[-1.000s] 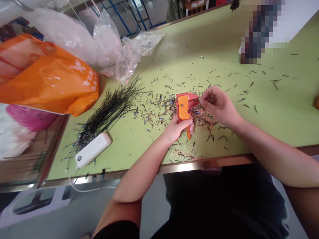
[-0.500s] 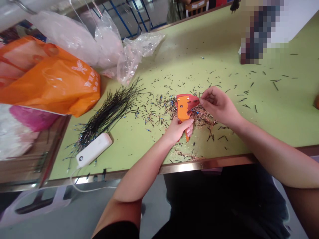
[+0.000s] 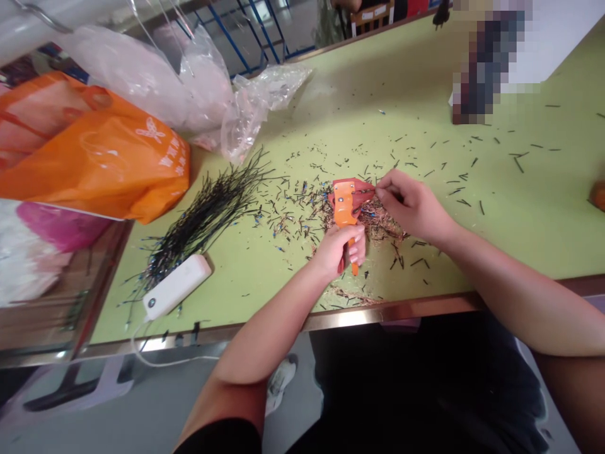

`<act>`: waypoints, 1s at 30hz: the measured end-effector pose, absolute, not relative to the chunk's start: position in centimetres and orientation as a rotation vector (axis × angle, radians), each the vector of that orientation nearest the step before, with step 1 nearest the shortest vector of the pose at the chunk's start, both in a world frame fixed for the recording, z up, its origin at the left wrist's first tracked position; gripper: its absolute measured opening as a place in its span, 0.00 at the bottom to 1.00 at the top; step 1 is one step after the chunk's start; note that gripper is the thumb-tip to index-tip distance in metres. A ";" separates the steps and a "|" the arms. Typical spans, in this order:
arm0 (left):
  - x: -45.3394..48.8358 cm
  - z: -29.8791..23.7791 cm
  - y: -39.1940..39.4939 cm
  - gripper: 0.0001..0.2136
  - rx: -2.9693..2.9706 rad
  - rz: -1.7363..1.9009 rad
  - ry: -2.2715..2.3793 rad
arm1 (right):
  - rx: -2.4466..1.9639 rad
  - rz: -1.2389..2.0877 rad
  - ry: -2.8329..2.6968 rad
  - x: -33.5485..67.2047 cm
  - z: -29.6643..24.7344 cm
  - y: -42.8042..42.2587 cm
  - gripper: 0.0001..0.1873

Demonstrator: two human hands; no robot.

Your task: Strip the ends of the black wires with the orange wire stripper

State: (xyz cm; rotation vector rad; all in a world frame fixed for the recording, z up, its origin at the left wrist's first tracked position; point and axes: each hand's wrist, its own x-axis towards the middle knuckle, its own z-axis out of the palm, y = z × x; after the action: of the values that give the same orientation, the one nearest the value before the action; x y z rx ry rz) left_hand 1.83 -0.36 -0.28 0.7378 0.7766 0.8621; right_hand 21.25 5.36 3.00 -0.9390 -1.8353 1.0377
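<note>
My left hand (image 3: 341,249) is wrapped round the handles of an orange and red wire stripper (image 3: 345,203), held upright above the table with its jaws to the right. At the jaw tip, my right hand (image 3: 407,205) is closed in a pinch. Whatever sits between its fingertips is too small to make out. Beneath the tool lies a heap of copper strands and short black wire offcuts (image 3: 385,224). To the left, a bundle of long black wires (image 3: 208,211) rests on the table, several with blue ends.
A white power bank (image 3: 177,287) with a cable lies at the table's front left. An orange bag (image 3: 94,154) and clear plastic bags (image 3: 246,113) stand at the left. Wire scraps are scattered over the green table (image 3: 543,221). A white, partly blurred-out object (image 3: 543,57) is at the back right.
The wire stripper's handles have come closer together or turned slightly in my left hand. My right hand has stayed at the jaws, its fingers shifted slightly left. The view has moved a little.
</note>
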 end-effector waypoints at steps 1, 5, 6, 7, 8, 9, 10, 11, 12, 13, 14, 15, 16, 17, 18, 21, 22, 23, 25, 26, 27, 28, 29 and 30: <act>1.8 -0.1 -0.4 0.18 0.713 0.854 0.744 | -0.921 1.053 -1.825 21.3 3.0 5.4 0.09; 1.4 0.2 -0.5 0.15 0.715 0.821 0.665 | -0.876 1.087 -1.783 21.3 3.1 5.4 0.08; 1.3 0.2 -0.4 0.15 0.724 0.817 0.656 | -0.873 1.090 -1.774 21.3 3.1 5.4 0.08; 1.3 0.1 -0.4 0.15 0.730 0.813 0.648 | -0.869 1.097 -1.766 21.3 3.1 5.4 0.08; 1.2 0.1 -0.4 0.15 0.732 0.812 0.641 | -0.867 1.104 -1.759 21.3 3.1 5.5 0.07; 1.2 0.0 -0.4 0.15 0.730 0.813 0.636 | -0.864 1.111 -1.755 21.3 3.1 5.5 0.07; 1.3 0.0 -0.4 0.15 0.724 0.815 0.633 | -0.861 1.119 -1.751 21.3 3.1 5.6 0.07; 1.3 0.0 -0.4 0.15 0.715 0.819 0.630 | -0.858 1.127 -1.747 21.3 3.1 5.6 0.07; 1.4 0.0 -0.5 0.15 0.706 0.823 0.625 | -0.854 1.137 -1.742 21.3 3.2 5.6 0.08; 1.5 0.1 -0.6 0.15 0.698 0.824 0.621 | -0.847 1.150 -1.736 21.2 3.2 5.6 0.08; 1.7 0.1 -0.7 0.15 0.692 0.829 0.617 | -0.835 1.164 -1.730 21.2 3.2 5.6 0.08; 1.8 0.1 -0.8 0.15 0.689 0.835 0.613 | -0.821 1.180 -1.725 21.2 3.2 5.6 0.08; 1.9 0.2 -0.8 0.15 0.689 0.841 0.610 | -0.808 1.194 -1.719 21.1 3.3 5.5 0.09; 1.9 0.2 -0.9 0.15 0.690 0.844 0.611 | -0.796 1.206 -1.714 21.2 3.3 5.5 0.09; 1.7 0.3 -0.8 0.15 0.693 0.848 0.617 | -0.789 1.213 -1.709 21.2 3.3 5.6 0.09; 0.3 0.7 -0.1 0.15 0.666 0.956 0.671 | -0.841 1.169 -1.655 21.9 3.6 6.1 0.10; -0.4 0.9 0.4 0.15 0.636 1.049 0.701 | -0.871 1.124 -1.611 22.3 3.7 6.4 0.11; -1.1 1.2 0.8 0.16 0.608 1.139 0.715 | -0.897 1.070 -1.559 22.6 3.8 6.7 0.11; -2.3 1.6 1.5 0.13 0.584 1.274 0.746 | -0.917 0.959 -1.487 23.0 3.9 7.3 0.11; -2.6 1.7 1.7 0.13 0.592 1.278 0.755 | -0.914 0.923 -1.494 23.0 3.9 7.4 0.11; -2.7 1.8 1.8 0.12 0.607 1.261 0.757 | -0.902 0.907 -1.528 23.0 3.9 7.4 0.11; -2.5 1.8 1.7 0.12 0.627 1.222 0.749 | -0.878 0.912 -1.579 22.8 3.7 7.3 0.12; -2.2 1.7 1.5 0.12 0.650 1.170 0.730 | -0.844 0.938 -1.635 22.5 3.5 7.2 0.12; -1.7 1.6 1.3 0.12 0.674 1.112 0.705 | -0.798 0.977 -1.685 22.2 3.2 7.0 0.13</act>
State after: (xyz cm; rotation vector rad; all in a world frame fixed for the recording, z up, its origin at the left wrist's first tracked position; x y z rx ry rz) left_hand -1.73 1.27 1.60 0.6740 0.7049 1.1122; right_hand 22.15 6.98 3.24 -0.7978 -1.6845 0.9768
